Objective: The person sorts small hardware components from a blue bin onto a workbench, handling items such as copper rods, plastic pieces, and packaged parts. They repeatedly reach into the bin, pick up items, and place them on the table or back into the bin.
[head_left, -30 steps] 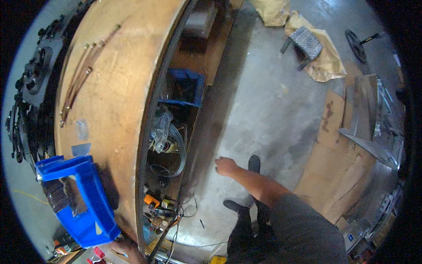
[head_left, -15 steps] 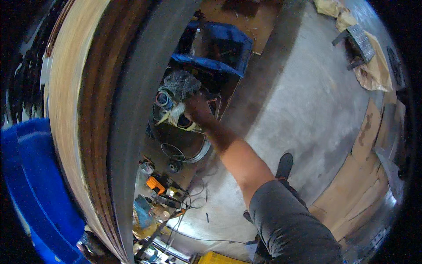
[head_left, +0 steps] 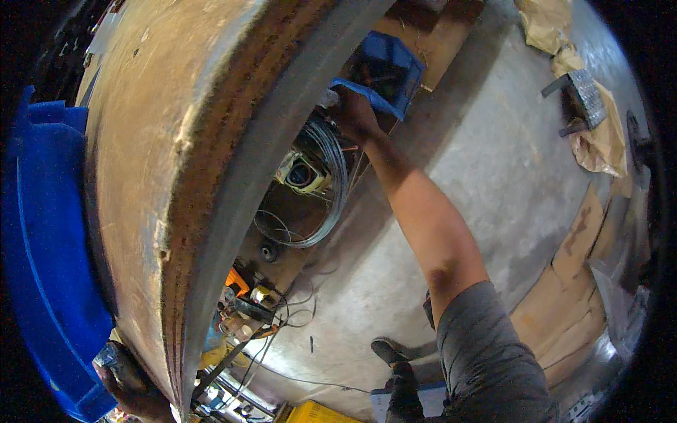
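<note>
Beneath the worktop, your right hand is apparently handling clear plastic beside a blue bin, probably needing room past the wire coil next, with your left hand well apart, both grips unclear.

Under the workbench, shadow blurs the right hand, so its fingers and any hold on the clear plastic cannot be made out; the bench's edge hides part of the wire coil and of the shelf bin, whose contents are too dark to tell. At the near left, the left hand is dim against the large blue bin, its grip unclear and its forearm cut off by the lower edge. That edge cuts off a yellow container, and a dark object on the floor is too small to tell.
</note>
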Available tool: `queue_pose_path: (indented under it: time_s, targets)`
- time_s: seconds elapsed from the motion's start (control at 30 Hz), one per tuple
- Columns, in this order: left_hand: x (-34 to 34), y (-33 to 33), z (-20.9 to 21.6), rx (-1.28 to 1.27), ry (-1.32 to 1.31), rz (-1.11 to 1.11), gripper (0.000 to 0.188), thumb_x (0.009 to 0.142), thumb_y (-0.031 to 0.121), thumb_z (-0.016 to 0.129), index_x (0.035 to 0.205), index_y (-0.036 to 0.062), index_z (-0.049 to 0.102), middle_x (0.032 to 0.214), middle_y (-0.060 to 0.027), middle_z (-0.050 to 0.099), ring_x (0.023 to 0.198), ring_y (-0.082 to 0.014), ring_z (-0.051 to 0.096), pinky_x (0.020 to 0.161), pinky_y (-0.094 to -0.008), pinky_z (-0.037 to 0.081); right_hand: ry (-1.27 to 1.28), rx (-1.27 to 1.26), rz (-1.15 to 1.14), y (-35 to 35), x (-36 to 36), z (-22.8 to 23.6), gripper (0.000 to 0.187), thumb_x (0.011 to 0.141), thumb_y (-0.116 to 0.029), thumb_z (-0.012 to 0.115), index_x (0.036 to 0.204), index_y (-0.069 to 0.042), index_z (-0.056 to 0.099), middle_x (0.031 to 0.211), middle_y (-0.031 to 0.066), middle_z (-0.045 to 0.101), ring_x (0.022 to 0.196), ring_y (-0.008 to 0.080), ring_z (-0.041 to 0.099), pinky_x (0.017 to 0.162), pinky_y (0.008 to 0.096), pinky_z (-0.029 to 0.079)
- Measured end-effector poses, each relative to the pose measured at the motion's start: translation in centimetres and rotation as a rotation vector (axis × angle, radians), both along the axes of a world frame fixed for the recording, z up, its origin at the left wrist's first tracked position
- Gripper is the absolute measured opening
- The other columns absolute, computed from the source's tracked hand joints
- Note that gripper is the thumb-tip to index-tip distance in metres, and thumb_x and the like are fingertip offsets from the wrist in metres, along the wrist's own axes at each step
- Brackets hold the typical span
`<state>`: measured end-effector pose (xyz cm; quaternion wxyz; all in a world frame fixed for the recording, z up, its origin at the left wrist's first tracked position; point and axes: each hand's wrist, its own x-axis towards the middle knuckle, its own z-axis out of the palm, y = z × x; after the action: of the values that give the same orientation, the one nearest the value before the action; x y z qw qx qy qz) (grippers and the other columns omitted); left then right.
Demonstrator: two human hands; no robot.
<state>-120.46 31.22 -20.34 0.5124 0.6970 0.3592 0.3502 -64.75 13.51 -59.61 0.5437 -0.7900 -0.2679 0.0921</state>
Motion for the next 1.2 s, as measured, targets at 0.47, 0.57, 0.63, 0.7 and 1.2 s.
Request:
queue_pose_path:
  time_s: [0.47, 0.57, 0.63, 0.7, 1.2]
  targets:
    - [2.7, -0.6, 0.7, -0.388, -0.086, -0.175, 0.055, 0.1, 0.047, 0.039, 0.142, 0.0111, 0.044, 0.137, -0.0096, 0.054, 0.129, -0.0247, 0.047, 0.114, -0.0431, 0.027, -0.129, -0.409, 0.108, 3.9, -13.7, -0.8, 0.056, 0.078, -0.028, 0.069, 0.127, -0.005, 0.055, 0.127, 0.0197, 0.057, 0.12, 0.0408, 0.051, 0.097, 0.0554, 0.042]
    - [3.1, -1.0, 1.5, -0.479, -0.053, -0.29, 0.056, 0.1, 0.049, 0.04, 0.141, 0.0114, 0.045, 0.135, -0.0096, 0.055, 0.128, -0.0246, 0.048, 0.113, -0.0434, 0.028, 0.094, -0.634, 0.131, 5.4, -15.3, -1.0, 0.061, 0.08, -0.031, 0.068, 0.134, -0.01, 0.052, 0.134, 0.021, 0.051, 0.124, 0.0442, 0.046, 0.097, 0.0616, 0.039]
    - [2.7, -0.4, 1.3, -0.342, -0.04, -0.213, 0.055, 0.099, 0.048, 0.04, 0.139, 0.0109, 0.045, 0.134, -0.0099, 0.055, 0.127, -0.0249, 0.048, 0.112, -0.0435, 0.029, 0.156, -0.647, 0.029, 6.8, -16.0, -3.0, 0.063, 0.081, -0.035, 0.067, 0.137, -0.013, 0.05, 0.139, 0.0236, 0.045, 0.127, 0.0477, 0.042, 0.098, 0.0637, 0.037]
    - [2.7, -0.2, 0.8, -0.248, -0.026, -0.157, 0.054, 0.099, 0.048, 0.041, 0.138, 0.0105, 0.046, 0.134, -0.0102, 0.056, 0.126, -0.0252, 0.049, 0.111, -0.0436, 0.03, 0.156, -0.579, -0.021, 7.7, -16.1, -6.0, 0.064, 0.082, -0.038, 0.065, 0.138, -0.013, 0.05, 0.141, 0.0267, 0.041, 0.127, 0.0501, 0.04, 0.1, 0.0635, 0.035]
    - [3.9, -0.2, -0.5, 0.135, 0.067, 0.068, 0.049, 0.098, 0.044, 0.046, 0.13, 0.0072, 0.05, 0.126, -0.0126, 0.059, 0.117, -0.0273, 0.054, 0.102, -0.0441, 0.038, 0.09, -0.462, -0.166, 10.8, -16.5, -3.9, 0.052, 0.084, -0.026, 0.061, 0.133, -0.014, 0.049, 0.12, 0.032, 0.051, 0.097, 0.0438, 0.06, 0.074, 0.057, 0.05]
